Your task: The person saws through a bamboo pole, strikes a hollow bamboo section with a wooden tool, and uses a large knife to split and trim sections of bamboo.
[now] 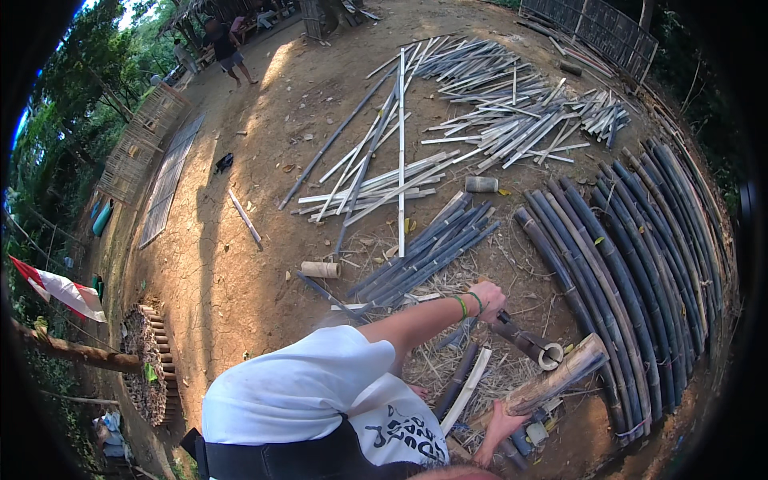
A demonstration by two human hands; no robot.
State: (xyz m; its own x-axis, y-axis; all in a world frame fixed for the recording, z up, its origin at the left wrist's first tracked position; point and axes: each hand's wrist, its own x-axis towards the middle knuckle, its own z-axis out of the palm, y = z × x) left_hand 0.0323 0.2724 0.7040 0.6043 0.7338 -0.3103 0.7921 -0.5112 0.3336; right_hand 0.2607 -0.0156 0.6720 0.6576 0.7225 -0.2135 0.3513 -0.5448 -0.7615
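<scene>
Bamboo tube (524, 341): short, dark and hollow, lower right of the frame, its pale open end toward the lower right; a dark line crosses the opening, too small to identify.
Left hand (490, 301): right of centre, beyond two green wrist bands (469, 306), fingers closed round a dark handle (503, 318) at the tube's upper end.
Right hand (502, 420): lower right, by the lower end of a thick brown log (560, 376); I cannot tell whether it grips.
Already split: strips (488, 72), heaped from centre to upper right, apparently a good share done.
Still whole: round dark poles (680, 240), rowed along the right, seemingly plenty left; the log also looks unsplit.
</scene>
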